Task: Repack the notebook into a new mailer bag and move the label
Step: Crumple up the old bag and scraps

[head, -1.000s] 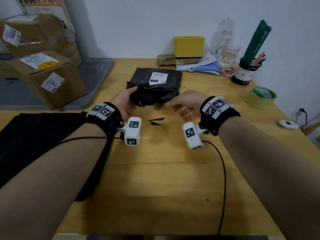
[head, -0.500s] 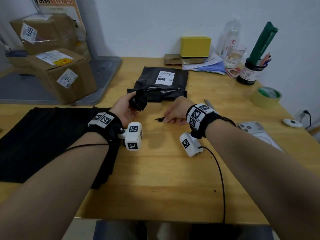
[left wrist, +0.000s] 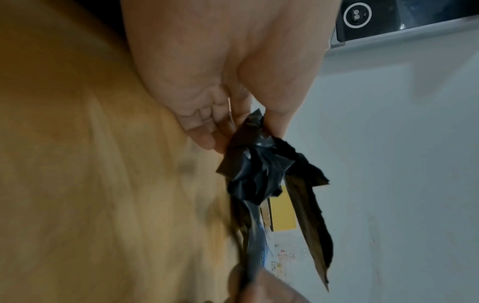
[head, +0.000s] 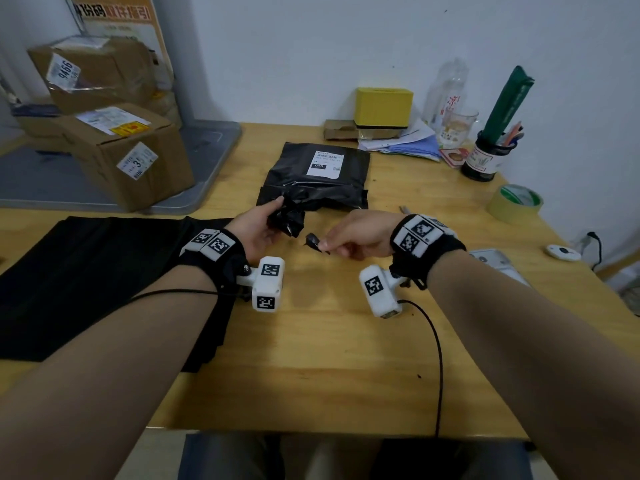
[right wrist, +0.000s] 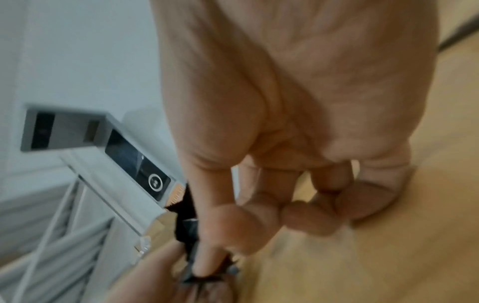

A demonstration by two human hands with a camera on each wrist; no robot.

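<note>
The black mailer (head: 294, 181) with a white label (head: 325, 163) lies mid-table, its near end torn and rumpled. My left hand (head: 258, 228) grips a crumpled wad of black plastic (head: 286, 218) just in front of it; in the left wrist view the wad (left wrist: 256, 168) sticks out past the hand (left wrist: 220, 82). To the right, my right hand (head: 353, 233) pinches a small black scrap (head: 313, 241) just above the table; the scrap (right wrist: 185, 221) shows beside the hand (right wrist: 285, 123). Flat black mailer bags (head: 86, 282) lie at the left. No notebook is visible.
Cardboard boxes (head: 131, 157) stand on a grey platform at the back left. A yellow box (head: 382, 107), papers, a bottle, a glass and a pen cup (head: 485, 161) line the back. A tape roll (head: 514, 202), a phone (head: 491, 259) and a small white device (head: 562, 252) lie at the right.
My left hand pulled the crumpled wad off the mailer's torn end toward me. My right hand dropped to the scraps on the table and picked one up.
</note>
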